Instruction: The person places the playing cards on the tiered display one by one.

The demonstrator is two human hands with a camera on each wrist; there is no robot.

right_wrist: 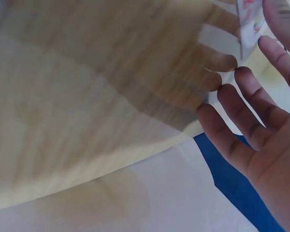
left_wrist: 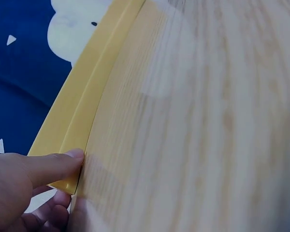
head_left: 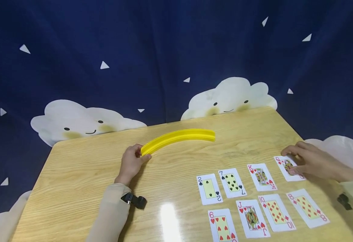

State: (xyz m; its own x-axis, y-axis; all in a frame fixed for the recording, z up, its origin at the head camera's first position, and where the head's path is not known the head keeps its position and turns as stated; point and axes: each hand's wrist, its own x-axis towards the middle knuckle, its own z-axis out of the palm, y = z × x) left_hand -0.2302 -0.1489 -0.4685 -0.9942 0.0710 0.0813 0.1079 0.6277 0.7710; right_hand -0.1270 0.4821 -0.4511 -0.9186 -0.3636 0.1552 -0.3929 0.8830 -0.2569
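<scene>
Head: left grip [head_left: 131,163] pinches yellow rack [head_left: 181,135]; right grip [head_left: 315,162] perhaps queen [head_left: 284,167].

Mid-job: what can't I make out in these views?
Head: part of the queen of diamonds, covered by the right hand.
Head: bottom of the six of hearts, cut off by the lower edge.
Left wrist: far end of the yellow rack, past the top edge.
Right wrist: face of the card, blurred, cut by the top edge.
</scene>
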